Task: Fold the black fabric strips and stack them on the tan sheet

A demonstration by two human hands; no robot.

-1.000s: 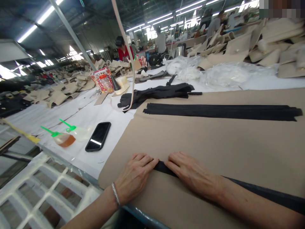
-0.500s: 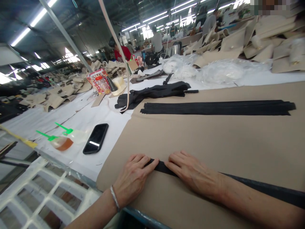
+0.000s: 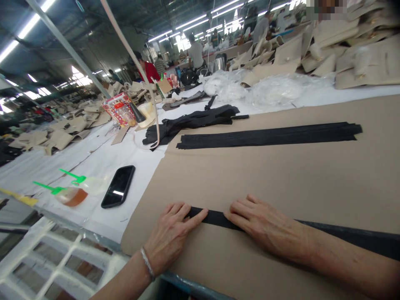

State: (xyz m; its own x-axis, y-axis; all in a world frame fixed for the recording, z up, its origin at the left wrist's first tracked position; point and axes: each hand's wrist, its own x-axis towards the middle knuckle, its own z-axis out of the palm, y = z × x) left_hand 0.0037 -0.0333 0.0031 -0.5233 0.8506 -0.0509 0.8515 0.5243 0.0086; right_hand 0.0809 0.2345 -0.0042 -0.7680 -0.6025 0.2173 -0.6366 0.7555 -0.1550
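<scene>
A long black strip (image 3: 215, 217) lies across the brown board (image 3: 250, 179) near its front edge and runs off to the right under my right arm. My left hand (image 3: 171, 233) presses on the strip's left end, index finger stretched out along it and the other fingers curled beside it. Farther right, my right hand (image 3: 261, 218) rests on the same strip, its fingertips pressed together against it. A flat stack of black strips (image 3: 268, 135) lies farther back on the board. Behind it, a crumpled black bundle (image 3: 200, 118) overlaps the board's edge.
On the white table cover left of the board are a phone (image 3: 118, 186) and two bottles with green nozzles, one holding amber liquid (image 3: 73, 196). A pale hose (image 3: 153, 96) hangs down near the black bundle. Clear plastic (image 3: 275, 89) and beige pieces (image 3: 368, 58) lie behind.
My right hand has slid a little to the right along the strip, widening the gap between my hands. The camera view has shifted and tilted slightly.
</scene>
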